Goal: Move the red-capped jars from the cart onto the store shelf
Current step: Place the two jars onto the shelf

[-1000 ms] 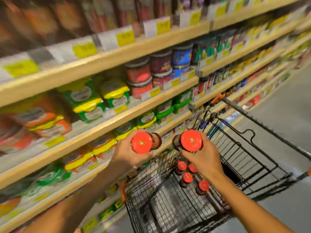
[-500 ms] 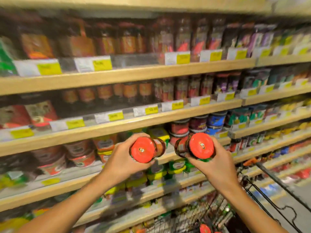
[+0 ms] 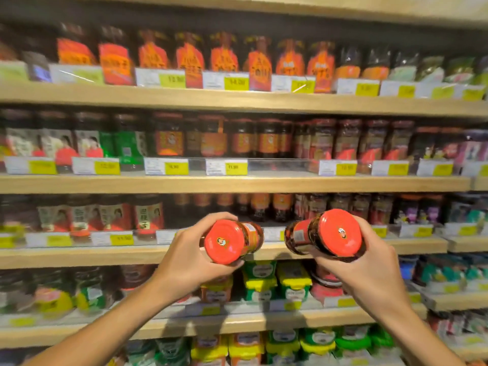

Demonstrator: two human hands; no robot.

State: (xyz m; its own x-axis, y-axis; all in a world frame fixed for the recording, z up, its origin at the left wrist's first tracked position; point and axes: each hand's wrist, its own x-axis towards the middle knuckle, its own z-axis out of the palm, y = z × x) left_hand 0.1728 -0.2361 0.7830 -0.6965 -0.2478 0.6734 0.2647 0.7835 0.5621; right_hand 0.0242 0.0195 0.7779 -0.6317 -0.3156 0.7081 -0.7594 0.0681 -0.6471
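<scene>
Head view: jars (image 3: pixel 232 240) higher, cart gone.

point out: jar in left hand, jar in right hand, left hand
jar in left hand (image 3: pixel 224 241): head view, on its red cap.
jar in right hand (image 3: pixel 336 232): head view, on its red cap.
left hand (image 3: pixel 188 256): head view, back of the hand.
</scene>
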